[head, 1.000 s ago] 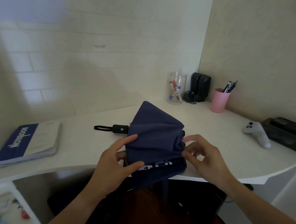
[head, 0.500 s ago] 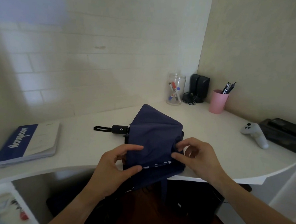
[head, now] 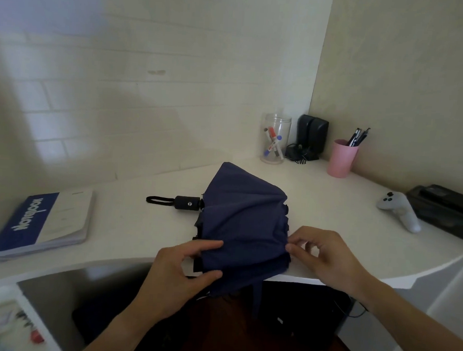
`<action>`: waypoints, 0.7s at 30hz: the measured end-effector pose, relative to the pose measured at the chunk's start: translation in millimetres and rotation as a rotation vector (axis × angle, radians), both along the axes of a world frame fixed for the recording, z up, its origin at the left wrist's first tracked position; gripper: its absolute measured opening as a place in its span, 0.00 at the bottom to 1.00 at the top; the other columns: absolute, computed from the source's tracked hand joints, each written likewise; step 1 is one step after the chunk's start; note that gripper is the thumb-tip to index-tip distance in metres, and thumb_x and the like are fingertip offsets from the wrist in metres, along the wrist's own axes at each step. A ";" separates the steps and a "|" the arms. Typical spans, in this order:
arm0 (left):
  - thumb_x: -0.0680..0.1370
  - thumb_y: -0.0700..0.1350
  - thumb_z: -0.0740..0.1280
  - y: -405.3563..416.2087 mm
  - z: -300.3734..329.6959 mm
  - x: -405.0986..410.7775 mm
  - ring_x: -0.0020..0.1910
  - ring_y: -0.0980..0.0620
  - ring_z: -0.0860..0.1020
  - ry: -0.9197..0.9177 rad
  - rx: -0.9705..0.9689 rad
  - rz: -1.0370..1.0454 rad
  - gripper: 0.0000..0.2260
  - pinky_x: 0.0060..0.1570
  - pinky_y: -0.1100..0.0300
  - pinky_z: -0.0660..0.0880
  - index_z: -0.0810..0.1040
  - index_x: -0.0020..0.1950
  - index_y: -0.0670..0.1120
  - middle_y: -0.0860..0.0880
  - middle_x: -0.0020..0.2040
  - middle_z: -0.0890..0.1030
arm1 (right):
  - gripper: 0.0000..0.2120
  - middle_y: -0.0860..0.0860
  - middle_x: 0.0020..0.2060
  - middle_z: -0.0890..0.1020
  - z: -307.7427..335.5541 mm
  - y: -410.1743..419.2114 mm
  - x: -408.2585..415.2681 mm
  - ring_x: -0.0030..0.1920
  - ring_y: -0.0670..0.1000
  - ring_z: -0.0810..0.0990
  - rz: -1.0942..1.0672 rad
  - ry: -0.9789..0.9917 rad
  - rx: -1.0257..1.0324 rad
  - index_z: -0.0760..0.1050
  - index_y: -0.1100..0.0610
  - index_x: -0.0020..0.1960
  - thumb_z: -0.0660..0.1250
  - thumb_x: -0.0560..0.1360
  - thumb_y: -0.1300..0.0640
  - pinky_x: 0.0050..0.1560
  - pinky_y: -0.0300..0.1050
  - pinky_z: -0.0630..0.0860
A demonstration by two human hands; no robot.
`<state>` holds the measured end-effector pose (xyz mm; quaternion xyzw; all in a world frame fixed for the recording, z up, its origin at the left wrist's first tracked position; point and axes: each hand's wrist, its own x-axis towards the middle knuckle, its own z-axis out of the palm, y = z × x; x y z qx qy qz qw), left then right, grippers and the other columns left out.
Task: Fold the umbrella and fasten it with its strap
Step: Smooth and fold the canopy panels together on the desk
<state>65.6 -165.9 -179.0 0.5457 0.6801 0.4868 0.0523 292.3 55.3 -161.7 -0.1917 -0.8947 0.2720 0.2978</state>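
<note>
— At the desk's point(head: 332, 197) front edge, what do the fingers grasp?
— Left hand point(head: 175, 277) pinches the navy umbrella's point(head: 244, 219) canopy fold; right hand point(head: 325, 257) nips its right edge.
— And the umbrella?
— Lying on the desk, handle point(head: 187, 203) pointing left, strap point(head: 256, 299) dangling loose.

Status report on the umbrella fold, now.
Left hand pinching the canopy's near-left edge; right hand pinching its right edge. Navy umbrella collapsed on the desk, folds loose, strap hanging unfastened. Nothing in the way.

Notebook point(head: 43, 219), marker jar point(head: 275, 138), pink pen cup point(head: 342, 158), white controller point(head: 399, 210), perhaps 2 speakers point(head: 312, 131).
</note>
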 end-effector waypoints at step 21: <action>0.78 0.51 0.71 -5.4 35.2 17.7 0.39 0.54 0.80 0.388 0.278 0.251 0.08 0.44 0.59 0.76 0.85 0.44 0.49 0.55 0.37 0.83 | 0.08 0.43 0.51 0.80 -0.4 -14.0 -22.2 0.53 0.45 0.77 0.198 -0.168 0.496 0.83 0.45 0.51 0.71 0.75 0.45 0.53 0.42 0.76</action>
